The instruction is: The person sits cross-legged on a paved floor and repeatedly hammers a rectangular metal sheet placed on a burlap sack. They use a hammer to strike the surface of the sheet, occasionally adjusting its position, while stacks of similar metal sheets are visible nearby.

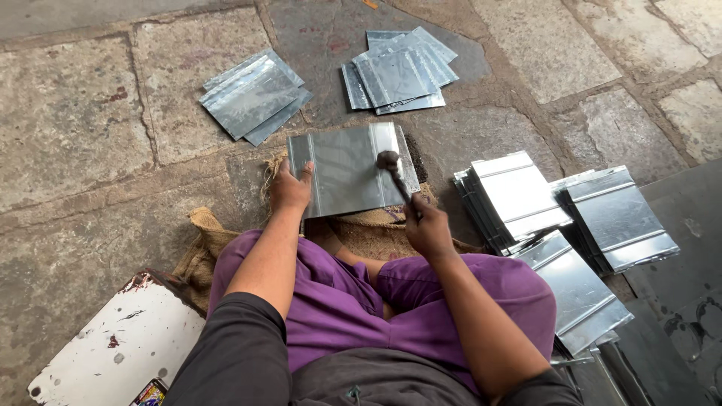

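Centre frame, metal sheet [347, 169] lies flat on burlap sacking [361, 229] over the stone floor [75, 135]. Left hand [290, 188] spread, palm pressing the sheet's left edge. Right hand [427, 225] fist-closed round a hammer [394, 173] handle, head touching the sheet's right part. More sheet stacks upper left [252, 94], upper centre [398, 71], right [519, 199]. White board [120, 353] lower left.
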